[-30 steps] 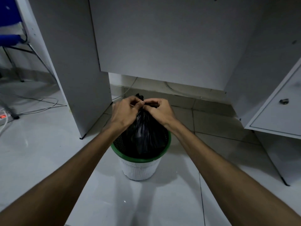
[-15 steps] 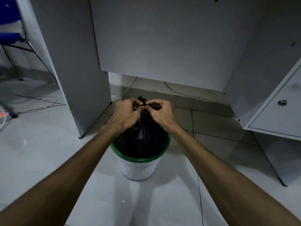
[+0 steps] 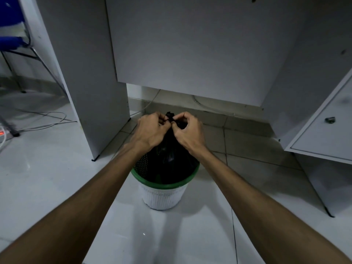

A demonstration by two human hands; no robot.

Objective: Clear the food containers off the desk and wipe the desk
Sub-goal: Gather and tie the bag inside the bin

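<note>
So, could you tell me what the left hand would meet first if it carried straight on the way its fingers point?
Probably the right hand: the left hand pinches the neck of the black bag, fingers pointing across it, and the two nearly touch there. Depth is hard to judge.

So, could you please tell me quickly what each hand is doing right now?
Left hand: closed, pinching the gathered top of the black bin bag.
Right hand: closed, pinching the same bag top.

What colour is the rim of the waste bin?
Green, on a white ribbed bin; the rim shows clearly in the head view.
</note>
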